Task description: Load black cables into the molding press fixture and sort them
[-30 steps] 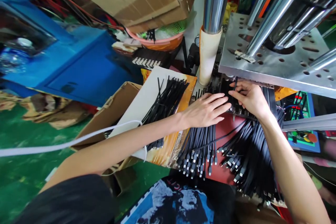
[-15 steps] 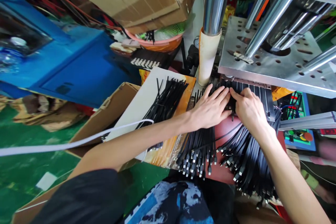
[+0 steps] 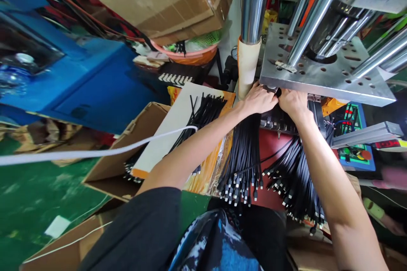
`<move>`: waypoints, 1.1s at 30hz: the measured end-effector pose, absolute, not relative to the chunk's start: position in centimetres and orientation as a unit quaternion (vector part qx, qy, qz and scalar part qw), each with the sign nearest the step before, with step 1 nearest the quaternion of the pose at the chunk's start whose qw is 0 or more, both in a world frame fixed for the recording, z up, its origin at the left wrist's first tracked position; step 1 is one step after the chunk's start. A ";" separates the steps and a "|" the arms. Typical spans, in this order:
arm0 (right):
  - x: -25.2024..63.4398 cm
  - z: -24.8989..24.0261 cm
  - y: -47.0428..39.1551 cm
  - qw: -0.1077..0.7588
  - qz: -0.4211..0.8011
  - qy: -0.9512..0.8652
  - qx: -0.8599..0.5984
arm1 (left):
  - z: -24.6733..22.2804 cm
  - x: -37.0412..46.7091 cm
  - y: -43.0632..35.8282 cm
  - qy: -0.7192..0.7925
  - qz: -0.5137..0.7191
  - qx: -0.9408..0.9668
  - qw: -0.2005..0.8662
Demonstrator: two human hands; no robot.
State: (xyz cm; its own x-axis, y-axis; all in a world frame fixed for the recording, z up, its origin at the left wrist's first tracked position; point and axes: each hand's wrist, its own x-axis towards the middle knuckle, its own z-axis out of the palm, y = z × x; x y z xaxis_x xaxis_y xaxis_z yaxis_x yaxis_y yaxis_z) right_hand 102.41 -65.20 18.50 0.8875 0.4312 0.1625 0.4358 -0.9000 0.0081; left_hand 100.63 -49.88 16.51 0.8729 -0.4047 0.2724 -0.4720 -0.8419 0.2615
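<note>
Both hands reach in under the front edge of a perforated metal plate point(image 3: 318, 77). My left hand point(image 3: 260, 100) is at the plate's left corner with its fingers curled; what they touch is hidden. Close beside it, my right hand point(image 3: 293, 100) has its fingers mostly under the plate. Below the hands lies a dark metal mold point(image 3: 280, 122). Black cables point(image 3: 244, 152) with light connector ends hang down on the left, and another bundle point(image 3: 302, 178) fans out at the right over a reddish surface point(image 3: 271, 152).
More black cables lie on a white board point(image 3: 168, 129) at the left. An open carton point(image 3: 133, 135) stands beyond it. A white-wrapped column point(image 3: 248, 65) rises near my left hand. At the right is a control panel point(image 3: 356, 156). A blue cabinet point(image 3: 92, 80) stands far left.
Both hands have moved forward from over the mold to under the plate's edge. My left hand's spread fingers have curled, and more of the mold's front shows. The view has shifted slightly.
</note>
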 end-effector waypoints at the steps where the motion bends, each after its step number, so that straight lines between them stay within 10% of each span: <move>1: 101.8 18.8 -65.7 0.020 -0.078 -0.227 -0.971 | 16.5 100.3 -49.7 -0.232 0.107 0.949 0.182; 6: 90.6 19.4 -70.2 0.153 -0.125 -0.213 -0.957 | 16.0 90.3 -48.1 -0.239 0.188 0.916 0.262; 14: 77.3 15.2 -73.2 0.316 0.089 -0.117 -0.937 | 14.3 79.2 -49.2 -0.184 -0.067 0.966 0.169; 22: 74.7 13.6 -69.6 0.700 0.192 0.074 -0.684 | 17.1 76.3 -48.9 -0.238 -0.241 0.809 0.480; 30: 71.3 13.8 -72.0 0.708 0.082 0.121 -0.691 | 13.4 77.9 -45.8 0.010 -0.050 0.977 0.209; 33: 70.4 14.4 -72.3 0.685 0.082 0.118 -0.714 | 12.9 78.9 -45.1 0.000 -0.083 0.960 0.267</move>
State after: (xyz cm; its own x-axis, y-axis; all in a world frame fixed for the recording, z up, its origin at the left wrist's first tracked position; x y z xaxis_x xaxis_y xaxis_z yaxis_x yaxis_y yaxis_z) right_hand 70.35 -72.26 14.37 0.9589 -0.0551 -0.2785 -0.2805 -0.0328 -0.9593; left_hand 78.89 -45.14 12.88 0.9861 -0.0435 -0.1601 0.0455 -0.8571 0.5132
